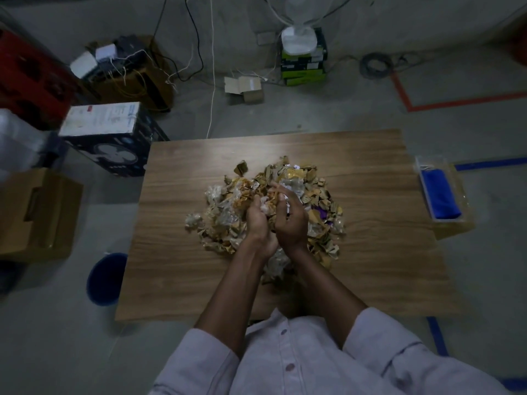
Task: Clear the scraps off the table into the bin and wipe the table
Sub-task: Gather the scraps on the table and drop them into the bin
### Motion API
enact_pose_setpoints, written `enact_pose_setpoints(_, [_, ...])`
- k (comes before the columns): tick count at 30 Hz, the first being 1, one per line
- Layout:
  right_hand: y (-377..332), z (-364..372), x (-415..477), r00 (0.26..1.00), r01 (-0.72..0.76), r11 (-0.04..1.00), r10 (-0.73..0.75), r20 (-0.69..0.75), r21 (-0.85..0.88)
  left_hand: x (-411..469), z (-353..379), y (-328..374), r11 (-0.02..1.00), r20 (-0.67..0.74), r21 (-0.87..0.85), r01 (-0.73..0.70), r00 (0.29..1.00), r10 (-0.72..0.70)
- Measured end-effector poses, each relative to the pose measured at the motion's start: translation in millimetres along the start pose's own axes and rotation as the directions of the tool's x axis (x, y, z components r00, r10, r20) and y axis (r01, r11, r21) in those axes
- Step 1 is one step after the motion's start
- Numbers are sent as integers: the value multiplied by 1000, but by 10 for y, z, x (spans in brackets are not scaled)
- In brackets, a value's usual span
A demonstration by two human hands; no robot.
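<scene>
A heap of scraps [228,206], brown paper, clear plastic and a bit of purple, lies in the middle of the wooden table [370,252]. My left hand [258,220] and my right hand [291,220] sit side by side on top of the heap, fingers curled around a bunch of white and brown scraps between them. A blue bin [104,279] stands on the floor by the table's near left corner, partly hidden by the table edge. A blue cloth [439,195] lies in a clear tray to the right of the table.
Cardboard boxes [37,212] and a dark fan box [114,138] crowd the floor to the left. Cables, small boxes and a fan base [302,44] lie beyond the table's far edge. Blue and orange tape lines mark the floor at the right.
</scene>
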State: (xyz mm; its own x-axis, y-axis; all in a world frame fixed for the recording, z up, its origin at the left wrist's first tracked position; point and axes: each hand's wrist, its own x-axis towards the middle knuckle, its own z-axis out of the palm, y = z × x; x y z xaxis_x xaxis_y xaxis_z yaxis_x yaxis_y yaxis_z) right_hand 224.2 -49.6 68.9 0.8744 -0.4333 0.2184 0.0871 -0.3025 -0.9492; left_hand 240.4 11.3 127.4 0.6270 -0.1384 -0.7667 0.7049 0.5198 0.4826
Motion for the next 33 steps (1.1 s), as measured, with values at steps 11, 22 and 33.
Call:
enact_pose_setpoints(11, [9, -106, -10, 991, 30, 999, -33, 130, 22, 46, 143, -162, 989, 15, 130, -74, 997, 73])
enact_pose_setpoints(22, [-12, -98, 57, 933, -360, 902, 352, 75, 238, 30, 7, -270, 952, -36, 83, -294, 954, 298])
enact_pose_setpoints(33, [-469, 203, -347, 896, -441, 771, 405, 180, 460, -14, -577, -160, 861, -105, 10, -509, 856, 507])
